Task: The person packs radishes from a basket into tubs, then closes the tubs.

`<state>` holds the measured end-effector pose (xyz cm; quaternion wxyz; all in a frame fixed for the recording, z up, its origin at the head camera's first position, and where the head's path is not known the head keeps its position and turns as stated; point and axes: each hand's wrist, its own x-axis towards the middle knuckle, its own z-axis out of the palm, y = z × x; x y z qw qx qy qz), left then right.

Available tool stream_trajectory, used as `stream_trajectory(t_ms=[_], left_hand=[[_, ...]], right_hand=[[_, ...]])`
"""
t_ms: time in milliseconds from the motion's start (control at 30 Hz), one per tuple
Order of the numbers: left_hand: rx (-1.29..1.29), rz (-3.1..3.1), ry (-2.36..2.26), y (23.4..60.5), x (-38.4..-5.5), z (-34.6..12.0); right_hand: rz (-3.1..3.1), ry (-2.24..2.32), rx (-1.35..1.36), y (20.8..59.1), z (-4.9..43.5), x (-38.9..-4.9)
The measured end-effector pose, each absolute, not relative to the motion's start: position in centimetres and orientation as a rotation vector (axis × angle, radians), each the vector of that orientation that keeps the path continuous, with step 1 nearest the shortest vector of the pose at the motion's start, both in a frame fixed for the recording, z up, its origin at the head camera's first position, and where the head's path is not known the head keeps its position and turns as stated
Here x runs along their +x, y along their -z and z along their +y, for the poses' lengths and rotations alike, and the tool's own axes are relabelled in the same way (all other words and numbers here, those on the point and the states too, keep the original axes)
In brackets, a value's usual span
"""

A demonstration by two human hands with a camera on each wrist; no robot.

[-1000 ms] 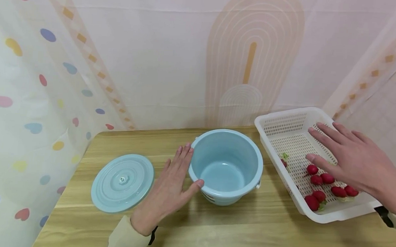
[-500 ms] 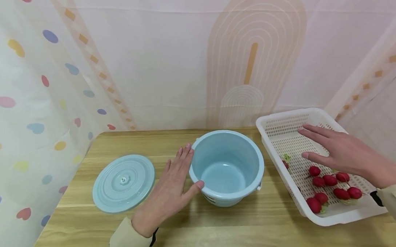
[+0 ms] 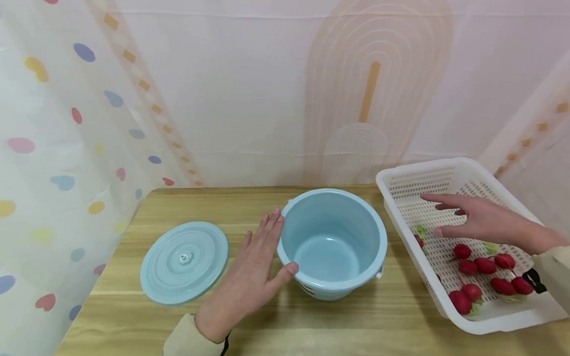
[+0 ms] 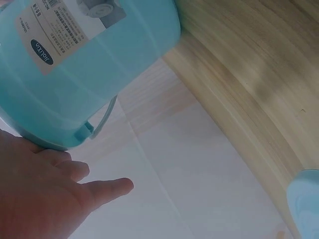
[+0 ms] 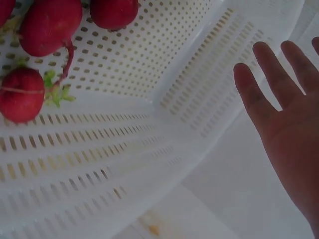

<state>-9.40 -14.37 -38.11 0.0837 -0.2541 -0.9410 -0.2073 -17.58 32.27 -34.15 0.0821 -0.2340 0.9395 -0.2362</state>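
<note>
You've got a patterned fabric backdrop (image 3: 250,93) hanging behind a wood-grain desk (image 3: 331,347). The white basket (image 3: 501,325) sits on your right, long axis slanting from far left to near right; it looks like thin, slightly bendy plastic, so I'd grab it by the rim. Your blue bucket (image 3: 328,216) stands upright mid-desk, mouth up, and it's round, so no real long axis. Probably light and easy to nudge; hold it at the rim. The lid (image 3: 169,263) lies flat to its left.

Your left hand (image 3: 250,279) has straight fingers against the bucket's left rim, thumb out, not wrapped round it. Your right hand (image 3: 486,220) hangs over the basket, thumb and fingers apart, holding nothing.

The red radishes (image 3: 485,265) lie in the basket, mostly its near half, pointing every which way; one long one runs roughly left to right. Expect firm, smooth, maybe slippery skin. Pinch the fat middle, since the roots (image 5: 69,57) probably snap.
</note>
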Motion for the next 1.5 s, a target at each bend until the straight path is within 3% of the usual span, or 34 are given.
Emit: stream_trajectory(t_ms=[533,1500], left_hand=[[-0.765,-2.786,0.628,38.4,-8.8,-14.3],[-0.807,-2.716,0.699,38.6,-8.0,-13.8]], right_hand=[[2.51,0.932,-0.725,38.0,32.4,-18.3],[2.576,0.78,-0.715,41.5,31.8,-18.1]])
